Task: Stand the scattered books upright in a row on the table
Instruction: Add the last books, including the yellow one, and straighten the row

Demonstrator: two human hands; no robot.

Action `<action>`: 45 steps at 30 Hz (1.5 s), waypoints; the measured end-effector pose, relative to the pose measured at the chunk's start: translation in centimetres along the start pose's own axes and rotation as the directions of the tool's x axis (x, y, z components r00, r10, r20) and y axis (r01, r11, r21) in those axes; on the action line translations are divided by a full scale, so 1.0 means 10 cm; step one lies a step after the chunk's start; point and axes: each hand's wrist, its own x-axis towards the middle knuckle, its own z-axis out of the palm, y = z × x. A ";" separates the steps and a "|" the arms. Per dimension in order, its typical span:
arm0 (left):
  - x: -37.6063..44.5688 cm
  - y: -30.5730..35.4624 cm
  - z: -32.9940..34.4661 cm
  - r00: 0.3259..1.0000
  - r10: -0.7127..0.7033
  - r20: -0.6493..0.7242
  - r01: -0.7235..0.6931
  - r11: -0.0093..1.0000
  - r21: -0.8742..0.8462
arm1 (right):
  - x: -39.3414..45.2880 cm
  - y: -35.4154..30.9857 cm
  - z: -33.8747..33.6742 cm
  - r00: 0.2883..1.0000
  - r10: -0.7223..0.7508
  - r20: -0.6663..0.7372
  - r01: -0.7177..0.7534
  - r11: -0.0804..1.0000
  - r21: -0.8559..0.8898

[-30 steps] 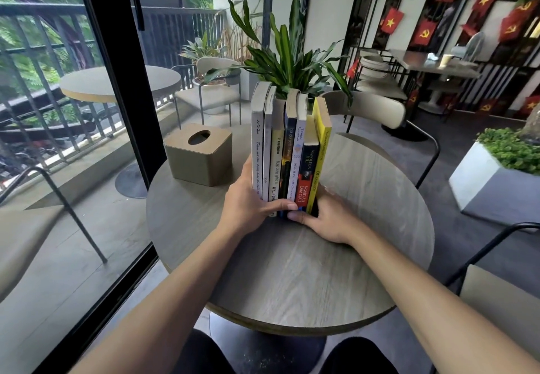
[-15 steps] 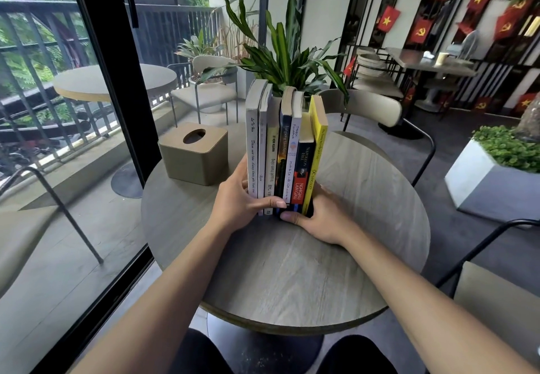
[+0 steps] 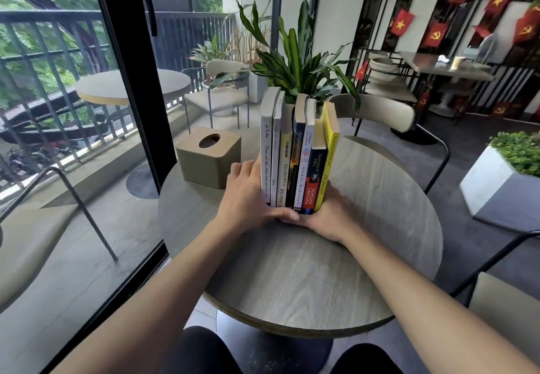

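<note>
Both hands' grip (image 3: pixel 292 216) around books (image 3: pixel 298 154)

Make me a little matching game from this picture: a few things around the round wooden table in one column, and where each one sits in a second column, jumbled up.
Things:
1. bright yellow paperback book
2. white-spined book with handwritten-style lettering
3. tan square tissue box with an oval opening
4. left hand

Places:
A. at the left end of the upright row
B. pressed against the left side of the row, low down
C. at the right end of the upright row
D. standing alone on the table, left of the books

Pairs: 1-C, 2-A, 3-D, 4-B
</note>
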 end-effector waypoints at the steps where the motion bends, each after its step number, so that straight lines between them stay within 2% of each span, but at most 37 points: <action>1: 0.01 0.01 -0.05 1.000 0.004 -0.020 -0.001 0.992 0.123 | 0.01 -0.01 0.00 1.000 0.010 -0.008 -0.010 1.000 0.002; 4: 0.07 -0.01 -0.22 0.998 0.036 -0.061 -0.018 0.960 0.279 | 0.04 -0.02 0.03 1.000 0.021 -0.012 -0.021 1.000 0.013; 7: 0.22 -0.07 -0.40 0.997 0.020 0.071 -0.044 0.931 0.363 | 0.06 -0.03 0.03 1.000 0.024 -0.004 -0.024 1.000 0.009; 11: 0.38 -0.10 -0.48 0.955 -0.068 0.288 -0.029 0.948 0.318 | 0.07 -0.05 0.02 1.000 0.029 -0.004 -0.029 0.999 -0.032; 15: 0.44 -0.18 -0.49 0.922 -0.114 0.369 0.013 0.964 0.266 | 0.09 -0.06 0.01 1.000 0.026 -0.017 -0.027 0.999 -0.028; 23: 0.42 -0.26 -0.43 0.954 -0.059 0.295 -0.058 0.926 0.372 | 0.08 -0.07 0.01 0.999 0.023 -0.031 -0.024 0.999 -0.034; 30: 0.40 -0.20 -0.38 0.975 -0.027 0.222 -0.050 0.941 0.334 | 0.07 -0.06 0.01 0.999 0.023 -0.031 -0.024 0.999 -0.027; 39: 0.33 -0.19 -0.31 0.986 0.021 0.168 -0.042 0.992 0.121 | 0.05 -0.08 -0.02 0.999 0.023 -0.022 -0.023 1.000 -0.008; 45: 0.31 -0.15 -0.23 0.992 0.076 0.104 -0.085 0.993 0.079 | 0.08 -0.06 -0.08 1.000 0.018 0.014 -0.017 0.999 -0.032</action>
